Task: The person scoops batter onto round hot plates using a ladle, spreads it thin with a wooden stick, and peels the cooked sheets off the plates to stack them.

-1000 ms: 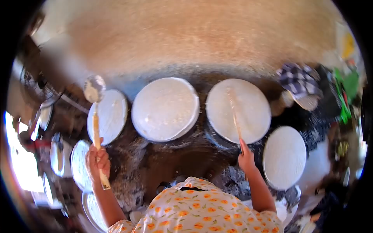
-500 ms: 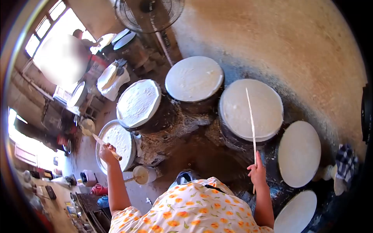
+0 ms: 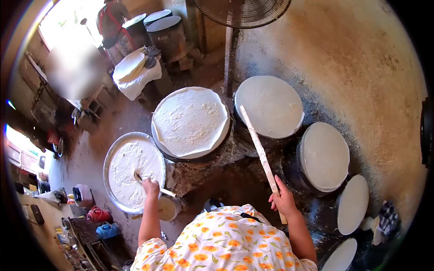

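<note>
My left hand (image 3: 151, 186) is closed round the handle of a ladle (image 3: 168, 192). The ladle's bowl end sits at the surface of thick white batter (image 3: 131, 160) in a wide metal basin (image 3: 107, 180). My right hand (image 3: 282, 198) grips a long flat wooden stick (image 3: 260, 151) near its lower end. The stick slants up and left, its tip appearing in front of a drum griddle (image 3: 270, 107) covered by a smooth white sheet. Between the basin and that griddle is another round griddle bearing a rough-topped white sheet (image 3: 190, 122) with folded edges.
More round white-topped griddles (image 3: 324, 156) curve along the right wall. A small bucket (image 3: 168, 208) stands beside the basin. A fan (image 3: 244, 11) is overhead. At the back, a person (image 3: 112, 27) stands near drums (image 3: 166, 38) and a cloth-covered stack (image 3: 135, 74). A red kettle (image 3: 99, 214) is at left.
My left hand has brought the ladle from beyond the basin's far left side into the batter. The stick in my right hand now tilts left, and the view has shifted.
</note>
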`<state>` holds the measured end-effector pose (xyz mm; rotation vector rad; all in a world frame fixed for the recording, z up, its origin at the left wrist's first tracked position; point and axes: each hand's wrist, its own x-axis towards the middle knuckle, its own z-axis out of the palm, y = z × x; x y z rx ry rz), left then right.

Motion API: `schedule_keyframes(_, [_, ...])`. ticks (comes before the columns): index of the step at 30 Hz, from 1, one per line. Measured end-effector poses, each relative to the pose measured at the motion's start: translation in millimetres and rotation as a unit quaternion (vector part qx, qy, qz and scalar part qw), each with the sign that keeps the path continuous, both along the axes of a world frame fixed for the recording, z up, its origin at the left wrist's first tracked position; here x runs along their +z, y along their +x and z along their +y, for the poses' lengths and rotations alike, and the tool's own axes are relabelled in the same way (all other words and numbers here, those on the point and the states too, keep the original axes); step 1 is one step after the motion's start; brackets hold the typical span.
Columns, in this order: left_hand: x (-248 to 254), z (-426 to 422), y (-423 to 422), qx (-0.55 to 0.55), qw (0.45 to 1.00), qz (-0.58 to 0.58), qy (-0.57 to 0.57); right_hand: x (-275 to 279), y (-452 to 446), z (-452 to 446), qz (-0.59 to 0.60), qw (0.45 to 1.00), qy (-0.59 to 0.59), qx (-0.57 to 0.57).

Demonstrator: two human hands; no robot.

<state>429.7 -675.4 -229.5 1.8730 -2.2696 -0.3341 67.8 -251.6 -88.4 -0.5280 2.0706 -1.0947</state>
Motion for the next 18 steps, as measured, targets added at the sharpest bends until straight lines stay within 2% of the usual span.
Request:
schedule_keyframes(1, [37.3, 17.1, -32.0, -0.001, 0.99, 0.137, -0.042, 5.3, 2.5, -8.5, 0.03, 0.999, 0.008, 0.014])
schedule_keyframes(2, [48.2, 19.7, -52.8, -0.078, 0.974, 0.168, -0.127, 10.5, 5.0, -17.0, 0.061, 0.998, 0.016, 0.028])
schedule_keyframes(3, [81.3, 28.7, -82.1, -0.152, 0.95, 0.213, -0.171, 15.7, 7.5, -25.5, 0.091, 0.995, 0.024, 0.04])
schedule_keyframes(4, [102.3, 37.0, -106.7, -0.2, 0.938, 0.225, -0.169, 40.7, 15.2, -38.0, 0.003, 1.0, 0.0, -0.004])
schedule_keyframes(5, [120.1, 47.8, -125.2, -0.244, 0.935, 0.188, -0.174, 54.5, 20.4, -46.0, -0.084, 0.995, -0.024, -0.049])
schedule_keyframes(6, [133.6, 52.9, -139.1, -0.299, 0.924, 0.191, -0.142, 51.8, 21.2, -48.9, -0.116, 0.991, -0.04, -0.046])
schedule_keyframes(7, [134.4, 53.6, -153.7, -0.304, 0.922, 0.197, -0.139, 53.3, 22.7, -53.4, -0.137, 0.989, -0.039, -0.051])
schedule_keyframes(9, [129.3, 51.9, -177.8, -0.374, 0.909, 0.135, -0.123, 52.2, 24.5, -57.2, -0.179, 0.981, -0.062, -0.051])
schedule_keyframes(11, [120.8, 37.4, -188.5, -0.388, 0.899, 0.142, -0.148, 55.8, 28.7, -58.4, -0.183, 0.977, -0.081, -0.068])
schedule_keyframes(13, [121.0, 15.3, -194.8, -0.389, 0.91, 0.112, -0.092, 47.4, 32.7, -53.7, -0.007, 0.998, -0.019, -0.054])
schedule_keyframes(14, [108.1, 0.5, -199.5, -0.349, 0.891, 0.255, -0.141, 37.7, 32.5, -51.6, 0.325, 0.945, -0.038, 0.004])
schedule_keyframes(15, [132.2, -5.0, -199.5, -0.319, 0.878, 0.336, -0.124, 43.8, 37.3, -48.3, 0.326, 0.945, -0.032, -0.012])
schedule_keyframes(16, [145.5, -16.2, -201.5, -0.307, 0.856, 0.397, -0.124, 54.4, 41.0, -46.4, 0.376, 0.926, 0.037, -0.002])
schedule_keyframes(17, [153.9, -30.3, -200.5, -0.314, 0.838, 0.414, -0.169, 61.0, 44.3, -44.2, 0.421, 0.901, 0.108, 0.008])
schedule_keyframes(18, [174.5, -37.9, -200.1, -0.316, 0.835, 0.402, -0.201, 61.9, 48.5, -41.6, 0.451, 0.885, 0.115, -0.002])
